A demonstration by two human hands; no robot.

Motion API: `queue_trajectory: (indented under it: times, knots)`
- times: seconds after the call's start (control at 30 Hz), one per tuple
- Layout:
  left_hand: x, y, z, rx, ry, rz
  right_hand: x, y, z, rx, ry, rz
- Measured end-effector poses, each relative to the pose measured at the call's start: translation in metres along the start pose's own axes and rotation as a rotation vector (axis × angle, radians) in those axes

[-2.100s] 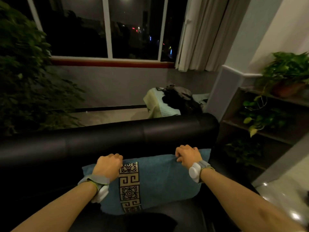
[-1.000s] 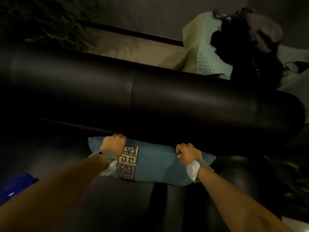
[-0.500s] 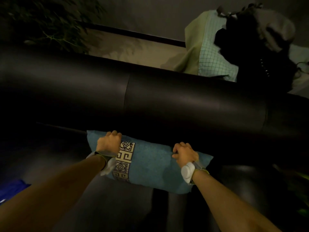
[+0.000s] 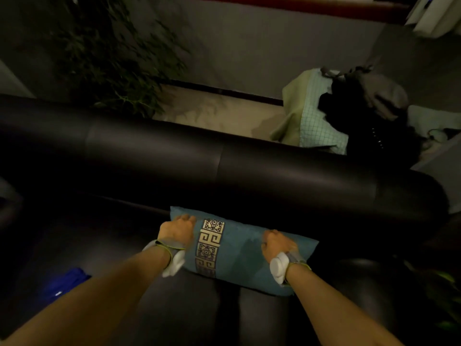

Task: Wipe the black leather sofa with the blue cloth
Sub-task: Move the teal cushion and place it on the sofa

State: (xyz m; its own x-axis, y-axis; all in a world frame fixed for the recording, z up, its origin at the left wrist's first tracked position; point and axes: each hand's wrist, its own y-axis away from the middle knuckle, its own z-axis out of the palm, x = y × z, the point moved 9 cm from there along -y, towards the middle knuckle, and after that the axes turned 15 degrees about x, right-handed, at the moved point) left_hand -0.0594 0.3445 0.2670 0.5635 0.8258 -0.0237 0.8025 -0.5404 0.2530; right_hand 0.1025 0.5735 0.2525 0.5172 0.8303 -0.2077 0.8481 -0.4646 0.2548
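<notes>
Black leather sofa (image 4: 274, 171): backrest roll runs across the view from left to right; seat cushions lie below it in deep shadow.

Teal cushion (image 4: 244, 255), with a patterned key-fret band: lies on the seat against the foot of the backrest. Long axis runs left to right, dipping slightly toward the right.

Left hand (image 4: 177, 232): fingers curled over the cushion's upper left edge, gripping it.

Right hand (image 4: 276, 242): fingers curled over the upper right edge, gripping likewise. Both wrists carry pale strapped devices.

Blue cloth (image 4: 65, 280): crumpled on the seat at the lower left, well apart from both hands, untouched. Bunched in shadow, so its long axis and heading cannot be told.

Potted plant (image 4: 112, 63) and a heap of clothing (image 4: 349, 113): behind the sofa.

Progress, as judged: wiping not begun. Neither hand holds the cloth; both are taken up with the cushion, probably to clear the seat. Left to do: release the cushion, pick up the cloth, wipe backrest, seat and arms.
</notes>
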Motion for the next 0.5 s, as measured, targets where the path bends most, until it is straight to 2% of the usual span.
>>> queue_trajectory:
  times: [0.1, 0.27, 0.47, 0.5]
  knots:
    - [-0.026, 0.024, -0.042, 0.095, 0.028, -0.007, -0.039, 0.018, -0.034, 0.082, -0.006, 0.002]
    - [-0.097, 0.077, -0.095, 0.164, 0.053, -0.031, -0.136, 0.037, -0.078, 0.136, 0.047, -0.12]
    - [-0.225, 0.138, -0.131, 0.203, 0.133, -0.123, -0.286, 0.052, -0.11, 0.202, 0.09, -0.191]
    - [-0.265, 0.154, -0.139, 0.236, 0.152, -0.145, -0.33, 0.054, -0.112, 0.22, 0.098, -0.219]
